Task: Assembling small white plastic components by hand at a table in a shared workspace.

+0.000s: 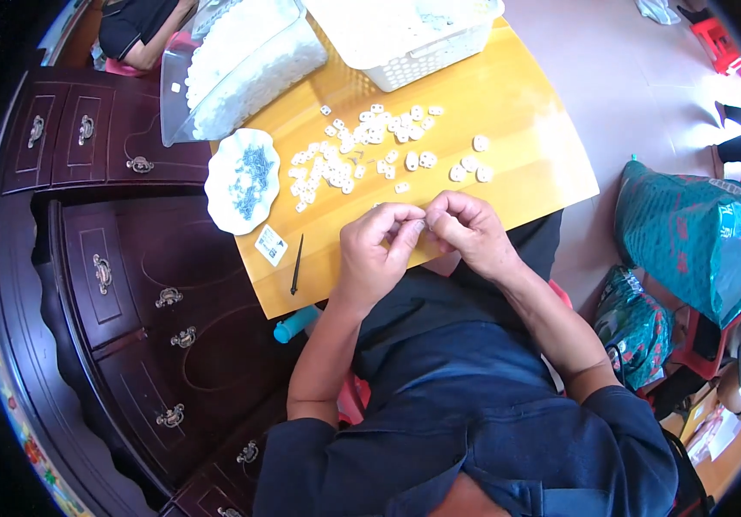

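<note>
My left hand [379,248] and my right hand [475,236] meet at the table's near edge. Both are closed, thumbs and fingertips pinched together around something tiny that the fingers mostly hide. Beyond them, many small white pieces with holes [331,168] lie scattered on the yellow wooden table [525,112]. A few rounder white pieces [469,164] sit apart, nearer my right hand. To the left is a white scalloped plate [219,202] holding a heap of small grey metal parts [252,177]. A thin black pointed tool [298,265] and a small printed white card [270,245] lie left of my left hand.
A clear bin [176,116] full of white pieces and a white perforated basket [431,65] stand at the back. Dark wooden drawers [163,267] border the left side. Large teal bags [689,233] are at the right. Another person's arm [150,52] shows at the far left.
</note>
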Available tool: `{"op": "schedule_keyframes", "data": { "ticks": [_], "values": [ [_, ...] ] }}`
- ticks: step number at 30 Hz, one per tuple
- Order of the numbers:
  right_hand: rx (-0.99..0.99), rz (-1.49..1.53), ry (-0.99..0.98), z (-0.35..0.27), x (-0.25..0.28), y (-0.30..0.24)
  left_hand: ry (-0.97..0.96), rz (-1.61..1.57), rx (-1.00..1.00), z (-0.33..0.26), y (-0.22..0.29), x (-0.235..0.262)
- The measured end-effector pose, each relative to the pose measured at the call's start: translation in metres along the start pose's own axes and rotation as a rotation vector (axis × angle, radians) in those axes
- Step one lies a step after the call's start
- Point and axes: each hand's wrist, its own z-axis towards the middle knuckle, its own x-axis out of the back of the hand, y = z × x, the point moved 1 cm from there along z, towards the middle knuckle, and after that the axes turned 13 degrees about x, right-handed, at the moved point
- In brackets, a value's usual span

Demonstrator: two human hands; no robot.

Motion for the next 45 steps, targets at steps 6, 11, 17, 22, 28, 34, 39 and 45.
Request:
{"op": "schedule_keyframes", "data": {
  "ticks": [6,11,17,22,28,34,39,45],
  "values": [
    [-0.018,0.023,0.0,0.001,-0.003,-0.004,-0.007,-0.013,0.028,0.003,-0.001,0.002],
    [-0.067,-0.015,0.006,0.001,-0.002,-0.003,-0.012,0.039,0.014,0.003,-0.005,0.003],
    [-0.067,0.013,0.011,0.001,-0.001,-0.002,-0.022,0.114,0.027,0.004,0.001,0.006],
    [-0.059,-0.045,-0.03,0.0,-0.001,-0.003,-0.009,0.124,-0.007,0.004,-0.003,0.006],
    [-0.052,-0.053,-0.047,0.001,-0.001,0.001,-0.037,0.168,-0.025,0.005,-0.003,0.01],
    [-0.057,-0.056,-0.055,0.001,-0.001,0.0,-0.057,0.159,0.058,0.003,0.0,0.01],
    [-0.069,-0.065,-0.049,0.0,-0.001,0.0,-0.062,0.149,0.048,0.003,-0.004,0.01],
    [-0.04,-0.046,-0.038,0.001,-0.001,0.003,-0.061,0.126,0.062,0.002,-0.004,0.01]
  ]
}}
